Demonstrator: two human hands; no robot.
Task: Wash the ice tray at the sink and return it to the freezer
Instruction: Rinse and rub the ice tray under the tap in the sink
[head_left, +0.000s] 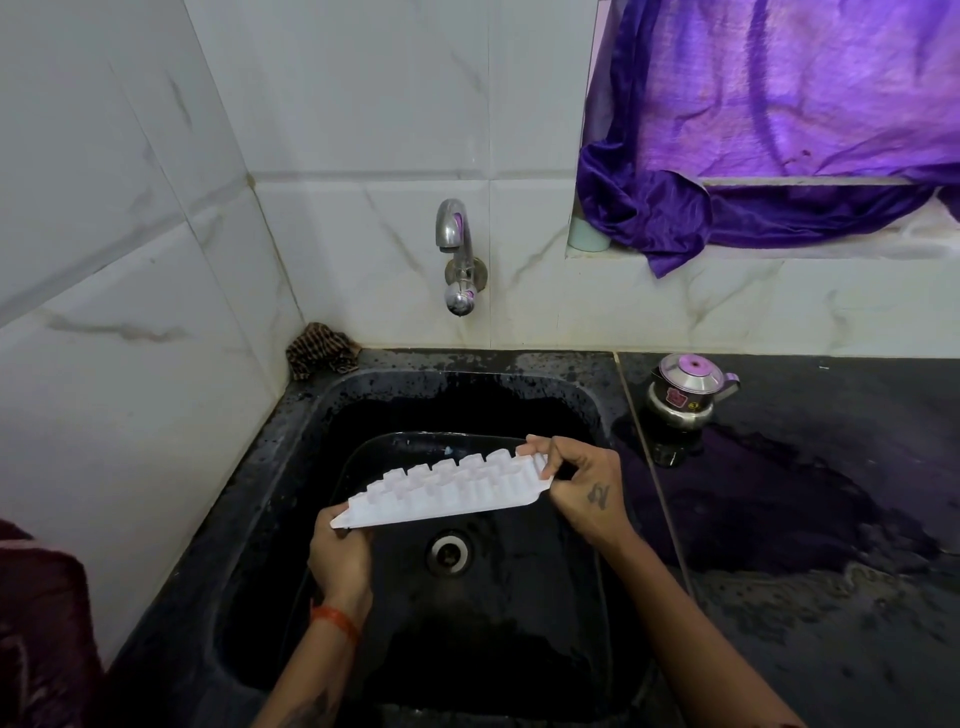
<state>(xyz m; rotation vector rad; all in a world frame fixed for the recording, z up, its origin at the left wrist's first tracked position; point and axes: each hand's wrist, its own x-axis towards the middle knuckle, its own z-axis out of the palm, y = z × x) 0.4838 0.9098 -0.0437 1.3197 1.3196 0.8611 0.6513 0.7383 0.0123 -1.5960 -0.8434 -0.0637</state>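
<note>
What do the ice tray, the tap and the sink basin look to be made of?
Ice tray: looks like white moulded plastic, matt and thin-walled, with its cube cells bulging upward as both hands hold its ends. Tap: polished metal, probably chromed, since it mirrors the purple curtain. Sink: black and glossy where wet, speckled on the rim; perhaps granite or a composite, hard to say.

Holding white ice tray (448, 491) upside down over black sink (291, 467), left hand (340, 558) at 8 o'clock end, right hand (584, 493) at 2 o'clock end.
</note>
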